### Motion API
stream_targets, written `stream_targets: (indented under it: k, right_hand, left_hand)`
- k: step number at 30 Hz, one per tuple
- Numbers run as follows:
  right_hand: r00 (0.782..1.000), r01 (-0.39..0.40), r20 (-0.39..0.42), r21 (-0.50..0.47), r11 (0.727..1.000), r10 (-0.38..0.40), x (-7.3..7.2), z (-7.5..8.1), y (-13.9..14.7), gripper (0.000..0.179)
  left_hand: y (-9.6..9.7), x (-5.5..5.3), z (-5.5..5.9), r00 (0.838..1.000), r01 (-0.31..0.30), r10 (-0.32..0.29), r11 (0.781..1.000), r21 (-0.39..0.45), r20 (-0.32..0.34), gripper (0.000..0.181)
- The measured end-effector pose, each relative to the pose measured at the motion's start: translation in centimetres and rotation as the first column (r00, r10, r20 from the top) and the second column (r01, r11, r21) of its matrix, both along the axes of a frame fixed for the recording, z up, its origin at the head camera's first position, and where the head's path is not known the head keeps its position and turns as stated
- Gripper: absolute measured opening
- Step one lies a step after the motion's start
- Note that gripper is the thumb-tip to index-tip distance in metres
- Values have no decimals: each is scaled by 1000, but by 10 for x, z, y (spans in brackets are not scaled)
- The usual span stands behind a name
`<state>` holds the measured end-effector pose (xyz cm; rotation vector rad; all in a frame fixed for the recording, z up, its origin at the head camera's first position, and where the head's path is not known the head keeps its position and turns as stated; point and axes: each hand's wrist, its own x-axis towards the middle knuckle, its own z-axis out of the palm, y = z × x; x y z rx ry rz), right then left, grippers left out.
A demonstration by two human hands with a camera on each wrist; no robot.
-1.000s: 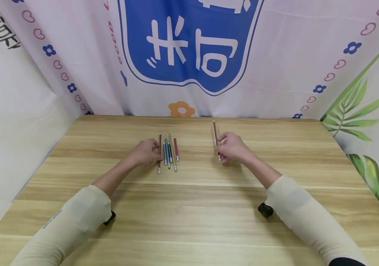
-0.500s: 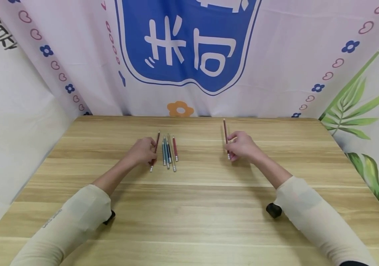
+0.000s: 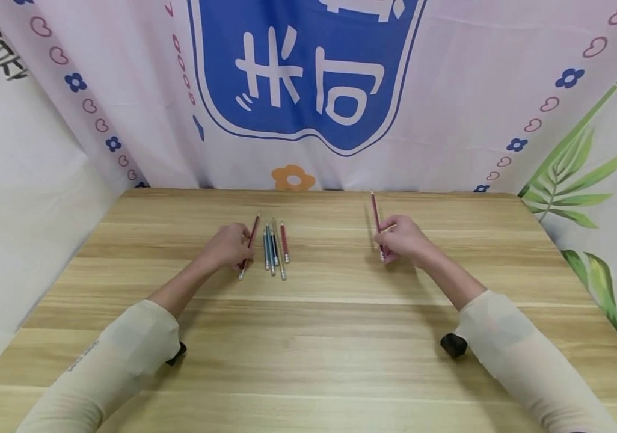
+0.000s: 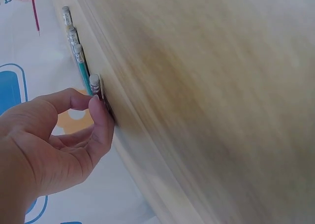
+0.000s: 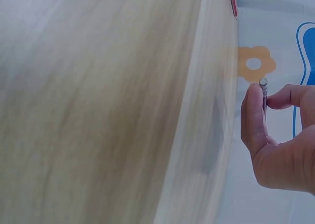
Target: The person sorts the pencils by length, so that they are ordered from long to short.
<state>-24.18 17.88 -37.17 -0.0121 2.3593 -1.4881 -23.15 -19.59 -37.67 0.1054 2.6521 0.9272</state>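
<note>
My left hand pinches a dark red pencil between thumb and fingers, its white eraser end toward me and its top leaning right. In the left wrist view that pencil's eraser end shows right at the thumb tip. Just right of this hand, a small group of teal and dark pencils lies side by side, with a red pencil at its right end. Farther right, my right hand pinches another dark red pencil, tilted a little to the left. Its eraser end appears between thumb and finger in the right wrist view.
The wooden table runs back to a printed curtain with a blue shield and flowers. Black wrist devices sit under the sleeves. A leaf-patterned wall hanging is at the right.
My right hand has moved right with its pencil, away from the group. My left hand has drawn its pencil slightly left, and the pencil has turned to a slant. The other pencils lie as before.
</note>
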Motion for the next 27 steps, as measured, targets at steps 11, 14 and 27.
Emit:
stream_targets:
  k: [11,14,27]
  right_hand:
    - [999,39,9,-2,999,-39,1,0,11,38]
    - [999,42,14,-9,999,-42,1,0,15,39]
    - [998,48,29,5,999,-48,3,-2,32,44]
  left_hand:
    - [0,-2,2,1000,-19,18,1000,19,24,49]
    - [0,-2,2,999,-18,17,1000,25,30,47]
    - [0,-2,4,999,-37,35,997,69,33,44]
